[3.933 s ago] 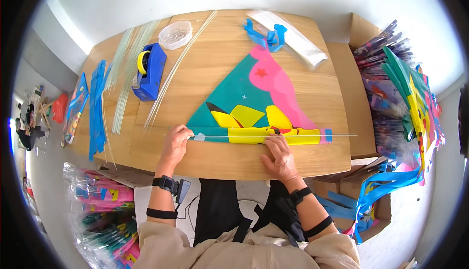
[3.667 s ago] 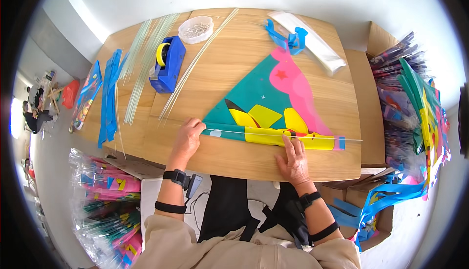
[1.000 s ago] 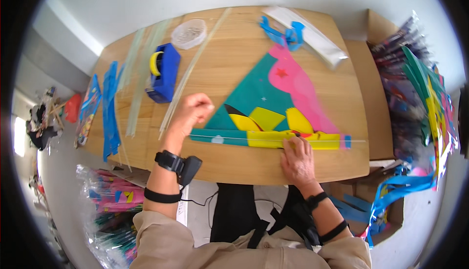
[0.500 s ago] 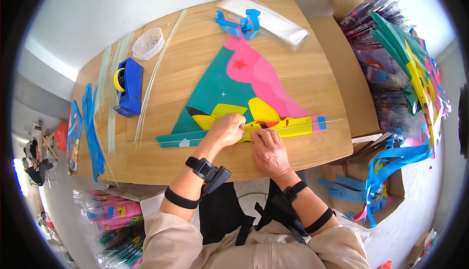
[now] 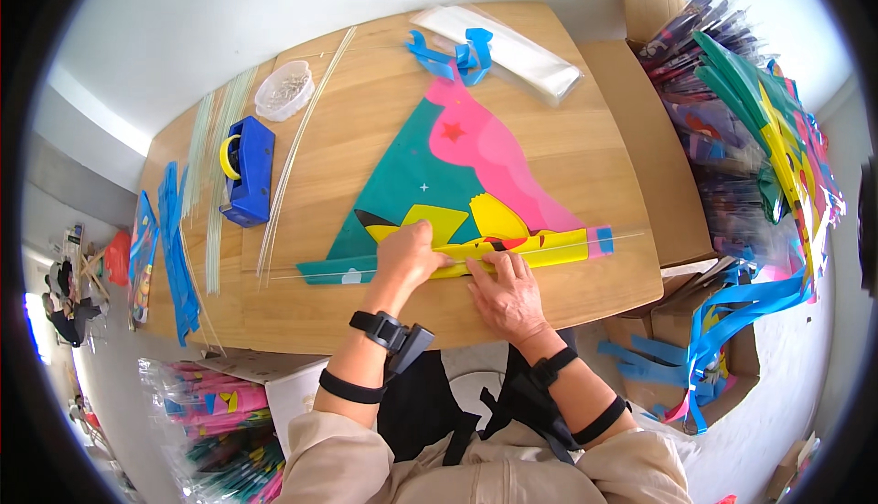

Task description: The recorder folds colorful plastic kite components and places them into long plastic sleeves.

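Note:
A triangular kite (image 5: 402,184) in teal, pink and yellow lies flat on the wooden table, its tip pointing away from me. Its near edge is folded over in a strip, and a thin pale rod (image 5: 604,241) runs along that strip, sticking out past both ends. My left hand (image 5: 404,255) is closed at the left-middle of the fold, thumb stretched along it toward the right. Close beside it, my right hand (image 5: 508,295) has its bent fingers over the fold and rod, thumb near the edge. Blue ribbon (image 5: 471,60) lies bunched at the kite's tip.
Left of the kite are a blue tape dispenser (image 5: 250,175), a plastic tub of small pieces (image 5: 284,91), loose thin rods (image 5: 306,129) and blue strips (image 5: 176,248). Clear plastic sleeves (image 5: 503,45) lie at the back. Right of the table, a cardboard box (image 5: 660,138) stands beside packed kites (image 5: 713,138).
My left hand has slid left along the fold, and its thumb now stretches out. My right hand stays near the middle, its fingers a little more spread. The whole view has shifted slightly downward.

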Demonstrator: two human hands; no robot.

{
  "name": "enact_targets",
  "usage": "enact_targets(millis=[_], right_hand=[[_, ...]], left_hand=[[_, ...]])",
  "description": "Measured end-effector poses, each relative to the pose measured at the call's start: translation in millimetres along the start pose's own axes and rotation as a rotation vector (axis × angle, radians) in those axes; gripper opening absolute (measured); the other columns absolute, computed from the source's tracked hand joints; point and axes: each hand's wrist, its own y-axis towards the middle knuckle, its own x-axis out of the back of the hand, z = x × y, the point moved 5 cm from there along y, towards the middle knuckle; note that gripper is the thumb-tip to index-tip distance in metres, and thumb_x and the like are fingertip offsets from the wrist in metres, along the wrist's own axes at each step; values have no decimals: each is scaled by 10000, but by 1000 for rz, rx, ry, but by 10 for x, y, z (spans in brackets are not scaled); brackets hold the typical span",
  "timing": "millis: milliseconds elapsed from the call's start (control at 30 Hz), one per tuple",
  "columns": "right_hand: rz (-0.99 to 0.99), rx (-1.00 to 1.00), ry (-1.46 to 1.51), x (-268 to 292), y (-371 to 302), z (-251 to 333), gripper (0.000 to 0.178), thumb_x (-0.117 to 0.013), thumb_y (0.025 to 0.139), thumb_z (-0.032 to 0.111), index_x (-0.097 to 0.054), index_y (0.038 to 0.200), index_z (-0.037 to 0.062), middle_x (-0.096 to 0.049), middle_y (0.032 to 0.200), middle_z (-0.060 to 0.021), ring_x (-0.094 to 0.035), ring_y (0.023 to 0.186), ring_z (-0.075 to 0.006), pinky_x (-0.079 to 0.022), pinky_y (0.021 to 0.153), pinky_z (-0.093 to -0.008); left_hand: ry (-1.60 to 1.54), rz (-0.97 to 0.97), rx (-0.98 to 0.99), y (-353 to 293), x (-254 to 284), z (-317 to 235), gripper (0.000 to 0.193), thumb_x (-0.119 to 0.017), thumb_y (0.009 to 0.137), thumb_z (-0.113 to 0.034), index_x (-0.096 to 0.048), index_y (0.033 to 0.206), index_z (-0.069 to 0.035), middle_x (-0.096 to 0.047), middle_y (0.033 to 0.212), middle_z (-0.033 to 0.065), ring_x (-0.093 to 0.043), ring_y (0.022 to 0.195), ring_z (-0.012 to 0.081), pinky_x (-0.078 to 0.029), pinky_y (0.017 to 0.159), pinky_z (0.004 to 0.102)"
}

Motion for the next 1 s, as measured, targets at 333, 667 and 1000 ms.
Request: enact_targets(millis=[333, 667, 1000], right_hand=[[-42, 261, -216, -48, 123, -4, 287, -598, 683, 142, -646, 951, 53, -562, 966, -68, -545, 931, -251, -447, 791, -380], [11, 305, -83, -6, 153, -5, 180, -635, 649, 109, -626, 814, 38, -547, 808, -36, -559, 792, -230, -490, 663, -342], [15, 333, -41, 58, -74, 76, 89, -613, 659, 131, -561, 702, 73, -510, 800, -43, -524, 766, -222, -465, 652, -345]], left_hand=[[-283, -379, 157, 65, 422, 1314, 209, -748, 745, -117, -588, 844, -26, -606, 771, 177, -597, 733, 346, -473, 657, 435], [416, -553, 337, 30, 855, 2215, 311, -675, 781, -60, -571, 1059, 33, -583, 1014, 176, -554, 993, 353, -467, 849, 453], [-242, -146, 260, 259, 496, 1415, 585, -855, 613, -334, -618, 1019, 14, -639, 1020, 205, -604, 993, 361, -495, 840, 418]])
